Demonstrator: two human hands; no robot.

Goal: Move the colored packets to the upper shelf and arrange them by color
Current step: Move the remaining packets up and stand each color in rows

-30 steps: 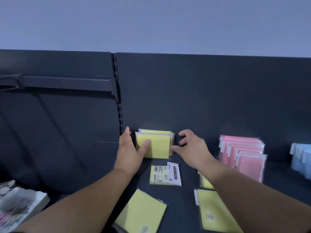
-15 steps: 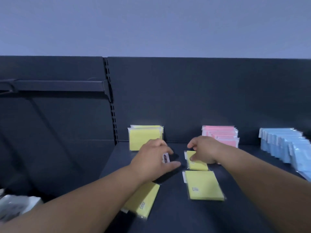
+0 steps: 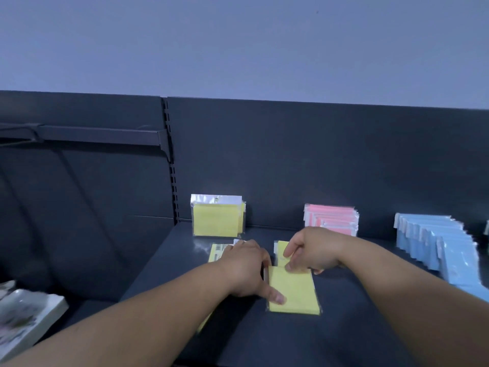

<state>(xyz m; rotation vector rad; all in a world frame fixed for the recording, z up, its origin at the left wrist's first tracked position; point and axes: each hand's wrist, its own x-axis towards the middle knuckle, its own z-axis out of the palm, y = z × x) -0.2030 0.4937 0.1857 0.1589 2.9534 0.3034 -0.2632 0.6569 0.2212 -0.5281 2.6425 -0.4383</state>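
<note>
Gathering step in hand: the right hand (image 3: 312, 255) grip pinches the far edge of a flat yellow packet (image 3: 293, 295) on the shelf (image 3: 344, 329), the left hand (image 3: 243, 271) covers another, its grip indeterminate; next, both need standing against the upright yellow stack (image 3: 218, 219).

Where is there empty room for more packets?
Bare dark shelf between the upright yellow packet stack and pink packet stack, and along the front edge. Crowded middle: left hand, right hand, loose flat yellow packets.

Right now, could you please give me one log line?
left hand: touches near yellow packet; right hand: pinches far yellow packet; rear: yellow stack, pink stack, blue row
</note>
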